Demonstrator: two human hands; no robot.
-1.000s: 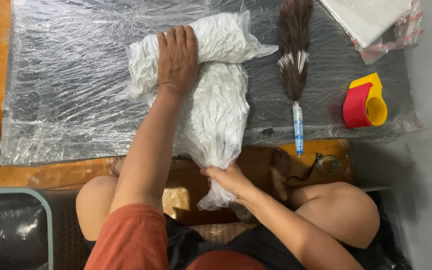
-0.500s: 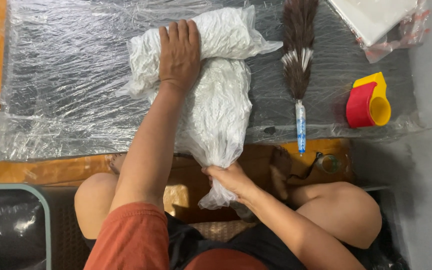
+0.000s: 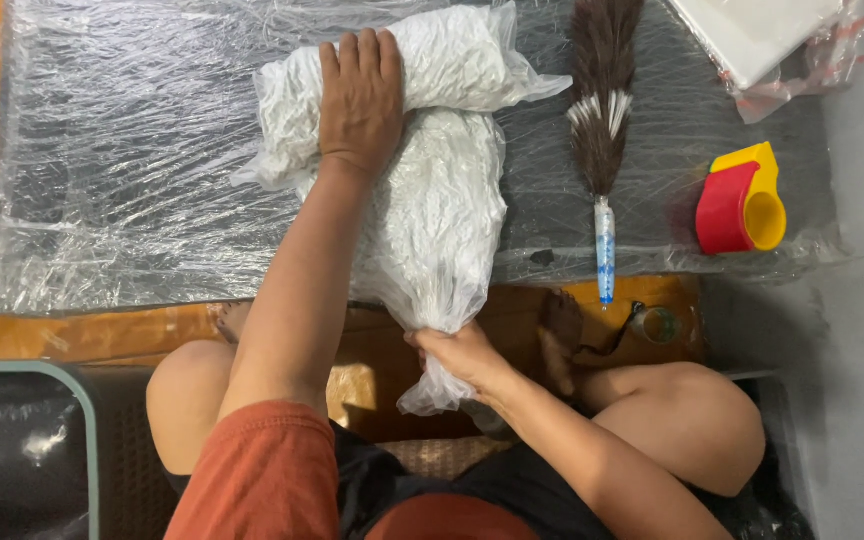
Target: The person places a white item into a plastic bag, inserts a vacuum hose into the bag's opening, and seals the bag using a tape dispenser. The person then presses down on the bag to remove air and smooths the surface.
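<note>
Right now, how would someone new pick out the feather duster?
Find the plastic-covered dark tabletop. Right of the white stuffed bag under the left hand lies the feather duster: brown plumes and a pale blue handle, unlike the red-and-yellow tape dispenser beyond.

Clear plastic bag of white stuffing, folded, overhanging the table edge.

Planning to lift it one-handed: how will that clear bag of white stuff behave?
Probably floppy: the bag bends where the left hand presses it. Its thin film looks slippery, and the neck bunches in the right hand.
</note>
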